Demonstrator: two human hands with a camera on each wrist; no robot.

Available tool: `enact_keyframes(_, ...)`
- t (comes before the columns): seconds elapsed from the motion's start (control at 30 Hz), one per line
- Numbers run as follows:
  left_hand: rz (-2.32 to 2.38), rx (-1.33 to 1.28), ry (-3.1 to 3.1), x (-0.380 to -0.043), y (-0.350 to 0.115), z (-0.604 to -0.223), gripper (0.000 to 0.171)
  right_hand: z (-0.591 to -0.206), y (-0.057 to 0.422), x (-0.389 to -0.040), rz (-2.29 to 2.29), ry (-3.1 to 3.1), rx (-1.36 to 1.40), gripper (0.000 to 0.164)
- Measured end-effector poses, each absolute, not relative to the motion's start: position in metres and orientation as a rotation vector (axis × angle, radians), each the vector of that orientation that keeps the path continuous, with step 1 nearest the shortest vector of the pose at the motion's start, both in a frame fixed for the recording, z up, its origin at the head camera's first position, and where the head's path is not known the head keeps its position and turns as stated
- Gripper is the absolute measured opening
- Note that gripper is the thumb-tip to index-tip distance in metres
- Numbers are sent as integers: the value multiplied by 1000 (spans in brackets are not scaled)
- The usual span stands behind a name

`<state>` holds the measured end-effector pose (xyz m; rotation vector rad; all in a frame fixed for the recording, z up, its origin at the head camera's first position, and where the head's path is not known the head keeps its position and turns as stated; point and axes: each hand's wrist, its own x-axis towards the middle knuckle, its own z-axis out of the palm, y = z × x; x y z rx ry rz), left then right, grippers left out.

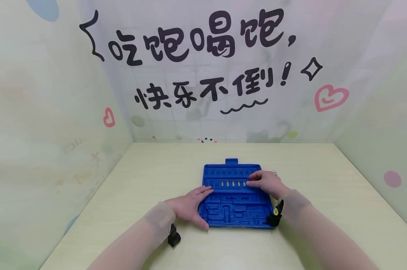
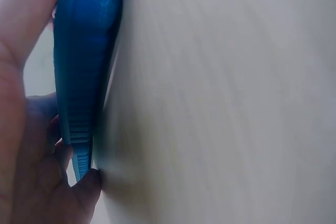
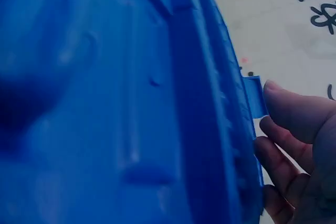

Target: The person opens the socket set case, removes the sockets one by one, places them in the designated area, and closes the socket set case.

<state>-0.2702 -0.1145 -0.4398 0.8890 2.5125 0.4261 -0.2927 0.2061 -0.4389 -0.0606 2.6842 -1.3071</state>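
An unfolded blue plastic case (image 1: pixel 238 210) lies on the table, with moulded slots in both halves. Several small metal bits (image 1: pixel 233 183) stand in a row in its far half. My left hand (image 1: pixel 190 206) rests along the left side, fingers stretched over the edge near the fold and thumb at the front corner. The left wrist view shows the left fingers (image 2: pixel 58 166) against the case's side wall. At the right end of the bit row is my right hand (image 1: pixel 266 183), its thumb and forefinger close together beside the last bit. Whether anything sits between these fingertips is hidden.
Some small silvery pieces (image 1: pixel 274 173) lie partly hidden behind the right hand. A latch tab (image 1: pixel 231 161) sticks out from the case's far edge. The pale wooden table (image 1: pixel 163 161) meets printed walls at the back and sides.
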Motion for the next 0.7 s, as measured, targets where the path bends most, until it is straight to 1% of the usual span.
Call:
enact_keyframes(0.1, 424, 889, 2515, -270, -115, -438, 116, -443, 202, -296, -1232, 2722, -69, 38)
enact_keyframes(0.47, 451, 873, 2530, -274, -125, -439, 115, -450, 192, -310, -1243, 2679, -136, 34)
enact_keyframes(0.7, 429, 875, 2537, -276, -127, -440, 116, -435, 187, -313, -1057, 2679, -129, 33)
